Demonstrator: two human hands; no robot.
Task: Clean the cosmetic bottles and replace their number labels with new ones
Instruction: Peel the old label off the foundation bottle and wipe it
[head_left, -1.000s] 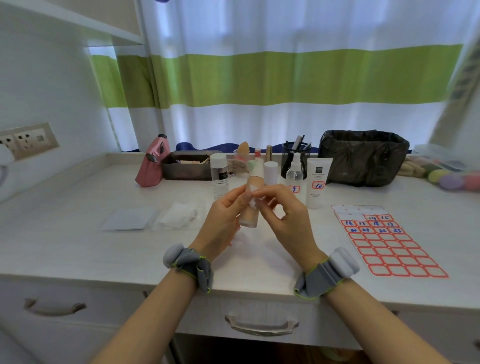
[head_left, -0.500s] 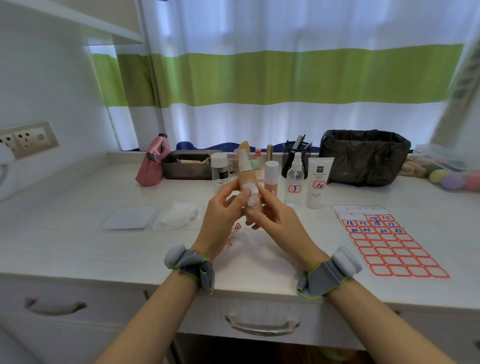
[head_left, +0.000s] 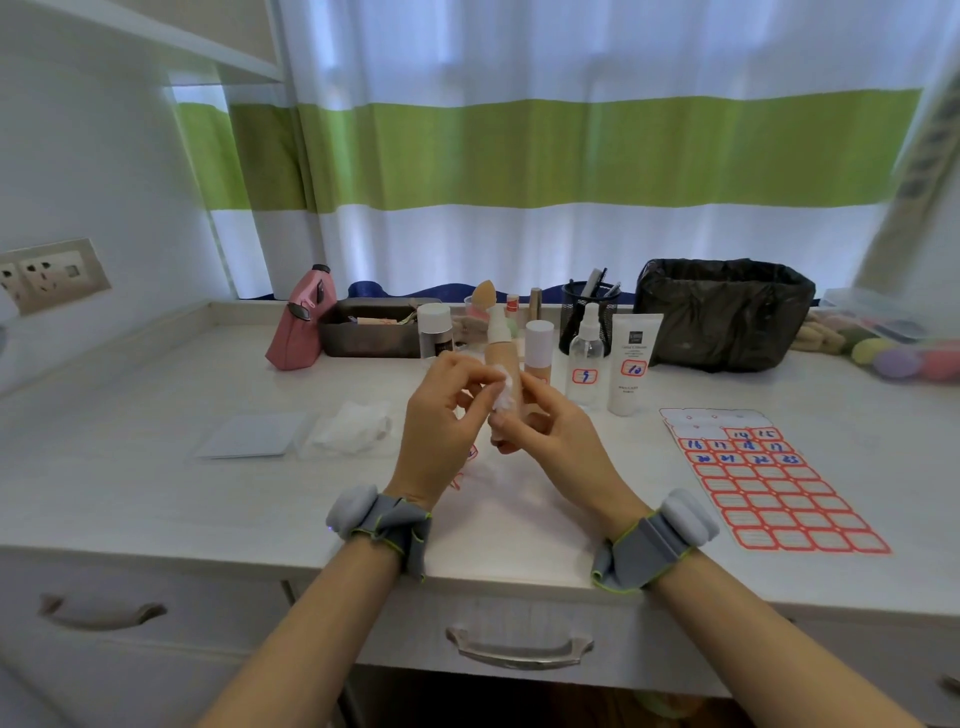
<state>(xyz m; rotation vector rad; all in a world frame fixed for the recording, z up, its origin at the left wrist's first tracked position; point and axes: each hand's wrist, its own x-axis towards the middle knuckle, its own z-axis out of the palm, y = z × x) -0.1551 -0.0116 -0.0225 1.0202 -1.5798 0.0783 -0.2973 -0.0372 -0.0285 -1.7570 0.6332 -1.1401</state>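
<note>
A beige pump bottle (head_left: 503, 347) with a white nozzle stands upright in the air above the desk. My right hand (head_left: 558, 441) grips its lower part. My left hand (head_left: 439, 421) pinches a white cotton wad (head_left: 503, 388) against the bottle's side. Behind stand a beige bottle with a white cap (head_left: 538, 348), a clear spray bottle labelled 5 (head_left: 586, 364), a white tube labelled 10 (head_left: 632, 364) and a small white-capped bottle (head_left: 434, 332). A red label sheet (head_left: 769, 483) with blue numbers lies to the right. Peeled labels (head_left: 470, 453) lie below my left hand.
Loose cotton pads (head_left: 353, 427) and a flat packet (head_left: 249, 435) lie left of my hands. At the back are a pink pouch (head_left: 300, 325), a dark tray (head_left: 369, 330), a mesh pen pot (head_left: 574, 312) and a black-lined bin (head_left: 727, 312). Coloured sponges (head_left: 904, 358) sit far right.
The beige bottle has risen and turned upright between my hands. The cotton wad now sits at its side under my left fingers, and my right hand has slid lower on the bottle.
</note>
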